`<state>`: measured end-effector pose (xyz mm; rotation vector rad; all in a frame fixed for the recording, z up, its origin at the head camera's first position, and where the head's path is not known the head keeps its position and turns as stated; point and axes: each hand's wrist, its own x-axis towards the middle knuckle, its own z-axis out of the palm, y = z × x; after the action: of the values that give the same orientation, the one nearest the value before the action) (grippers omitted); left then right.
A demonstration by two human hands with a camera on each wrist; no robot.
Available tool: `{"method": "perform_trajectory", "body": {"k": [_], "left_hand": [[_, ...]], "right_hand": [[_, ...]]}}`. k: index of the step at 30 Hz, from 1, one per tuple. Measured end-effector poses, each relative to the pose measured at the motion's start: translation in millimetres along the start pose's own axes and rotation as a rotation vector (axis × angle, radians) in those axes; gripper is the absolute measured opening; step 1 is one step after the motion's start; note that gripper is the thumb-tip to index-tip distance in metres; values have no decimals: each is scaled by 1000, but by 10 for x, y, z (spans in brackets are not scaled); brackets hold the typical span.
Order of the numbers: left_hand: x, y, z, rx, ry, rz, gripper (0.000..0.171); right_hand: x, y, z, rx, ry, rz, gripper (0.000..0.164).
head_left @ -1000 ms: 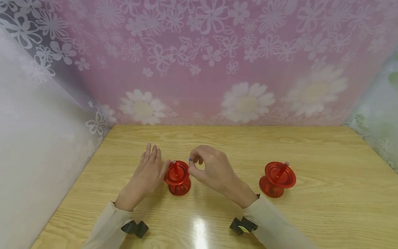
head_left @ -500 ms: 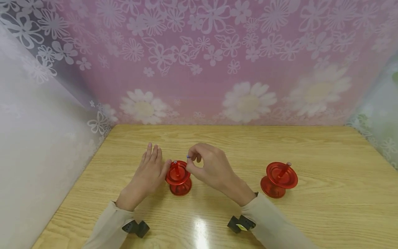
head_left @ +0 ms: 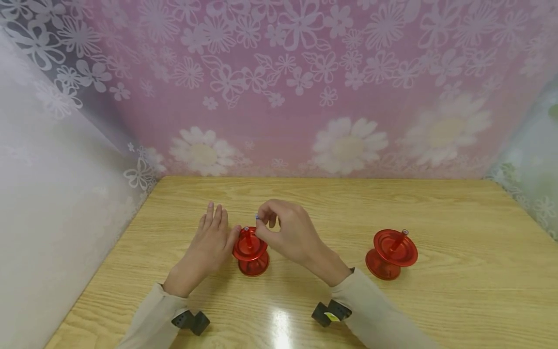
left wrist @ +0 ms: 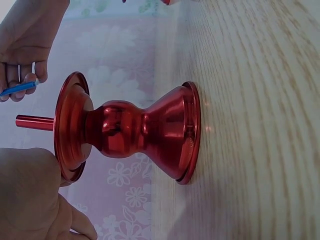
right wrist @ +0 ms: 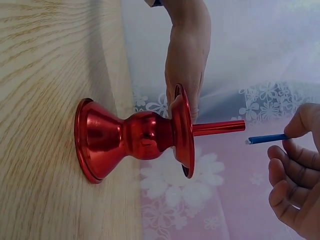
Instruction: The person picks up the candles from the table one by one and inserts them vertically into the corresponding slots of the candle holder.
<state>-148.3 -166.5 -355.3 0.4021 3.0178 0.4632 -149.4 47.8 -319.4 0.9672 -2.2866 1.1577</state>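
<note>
A red shiny candle holder [head_left: 254,266] stands upright on the table, with a round dish and a thin hollow tube rising from it. My left hand [head_left: 205,245] is at its left side, fingers straight, the thumb at the dish's rim. On the other side my right hand [head_left: 294,232] pinches a thin blue stick [right wrist: 267,138] between thumb and forefinger. The stick's whitish end is close above the tube's top [right wrist: 240,125] in the right wrist view. From the left wrist, the blue stick [left wrist: 19,88] appears beyond the dish [left wrist: 70,127].
Farther right on the wooden table [head_left: 471,291] is a second red candle holder [head_left: 382,264] of the same shape, its tube leaning right in the head view. A pink floral backdrop [head_left: 279,126] rises behind the table's back edge, and a pale floral sheet [head_left: 65,218] hangs at the left.
My right hand has moved left and slightly up with the blue stick, coming closer to the candle holder's tube. The left hand stays at the rim.
</note>
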Motion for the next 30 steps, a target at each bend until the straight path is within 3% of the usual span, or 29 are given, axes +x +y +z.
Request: {"method": "perform_trajectory", "body": {"k": [12,30], "left_hand": [[-5,-7,2,1,14,-3,69],[-11,24,7,-23,5,4,72]], "right_hand": [[114,4,37,130,12,65,5],[157,18,113,171,11,43,4]]}}
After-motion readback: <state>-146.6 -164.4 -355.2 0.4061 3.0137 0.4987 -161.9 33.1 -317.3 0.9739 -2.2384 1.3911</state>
